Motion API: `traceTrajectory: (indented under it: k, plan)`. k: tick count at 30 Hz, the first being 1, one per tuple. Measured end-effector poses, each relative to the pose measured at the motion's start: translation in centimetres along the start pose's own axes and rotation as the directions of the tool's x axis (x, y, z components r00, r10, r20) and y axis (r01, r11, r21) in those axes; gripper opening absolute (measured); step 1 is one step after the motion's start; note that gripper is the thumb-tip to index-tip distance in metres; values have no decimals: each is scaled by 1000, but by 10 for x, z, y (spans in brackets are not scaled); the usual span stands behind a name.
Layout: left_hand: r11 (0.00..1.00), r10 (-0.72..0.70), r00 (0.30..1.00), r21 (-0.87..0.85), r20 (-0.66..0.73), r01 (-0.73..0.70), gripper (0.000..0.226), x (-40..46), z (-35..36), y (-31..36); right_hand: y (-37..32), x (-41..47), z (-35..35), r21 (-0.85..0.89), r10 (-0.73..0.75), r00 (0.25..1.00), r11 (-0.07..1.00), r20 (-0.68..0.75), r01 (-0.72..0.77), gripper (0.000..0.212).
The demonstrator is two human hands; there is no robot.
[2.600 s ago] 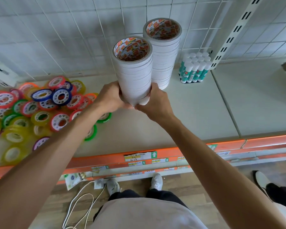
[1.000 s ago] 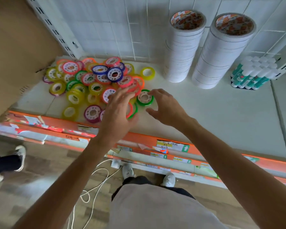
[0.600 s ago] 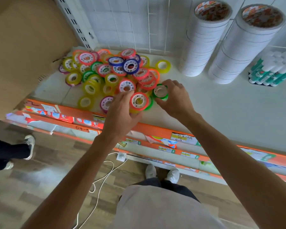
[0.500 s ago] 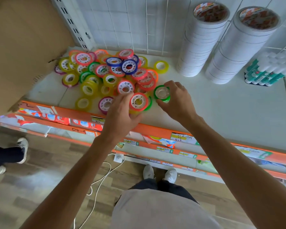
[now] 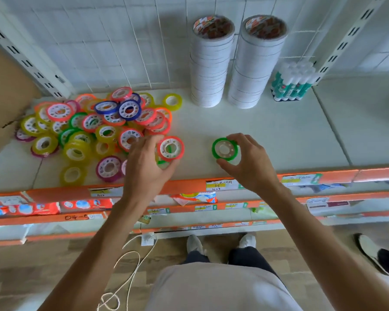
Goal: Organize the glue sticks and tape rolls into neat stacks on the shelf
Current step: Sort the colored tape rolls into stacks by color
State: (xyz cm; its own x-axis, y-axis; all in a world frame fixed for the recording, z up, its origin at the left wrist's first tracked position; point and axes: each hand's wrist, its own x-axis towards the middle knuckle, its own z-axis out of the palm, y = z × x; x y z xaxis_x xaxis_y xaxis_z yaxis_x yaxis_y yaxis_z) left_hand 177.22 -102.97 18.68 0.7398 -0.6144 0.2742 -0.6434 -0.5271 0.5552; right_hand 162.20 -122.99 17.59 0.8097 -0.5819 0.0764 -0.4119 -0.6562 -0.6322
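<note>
Okay, right hand (image 5: 249,162) pinches a green tape roll (image 5: 224,150) just right of the loose pile (image 5: 94,131), over the shelf (image 5: 290,135); left hand (image 5: 148,167) grips a red roll (image 5: 170,148) at the pile's edge. Risk: thin pinch w/ fingertips, roll slips & rolls off the front edge.

Loose coloured tape rolls (image 5: 94,129) heaped left of two tall white tape stacks (image 5: 234,63); glue sticks (image 5: 292,84) upright just right of them; green roll (image 5: 224,150) and red roll (image 5: 170,148) held in front of the stacks.
</note>
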Motion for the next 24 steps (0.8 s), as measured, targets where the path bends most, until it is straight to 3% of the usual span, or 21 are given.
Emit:
traceTrajectory:
  k: [5, 10, 19, 24]
  plan:
    - [982, 157, 984, -121, 81, -146, 53, 10, 42, 39, 30, -7, -22, -2, 69, 995, 998, -70, -69, 52]
    - [967, 221, 970, -150, 104, -204, 47, 35, 84, 66, 61, 2, -46, -41, 95, 991, 994, -96, -99, 55]
    - [982, 154, 977, -134, 145, -135, 44, 86, 131, 101, 108, 59, -74, -123, 115, 988, 984, -106, -127, 57]
    - [986, 95, 992, -145, 88, -82, 37, 103, 153, 113, 112, 87, -64, -44, 124, 980, 990, -153, -132, 60]
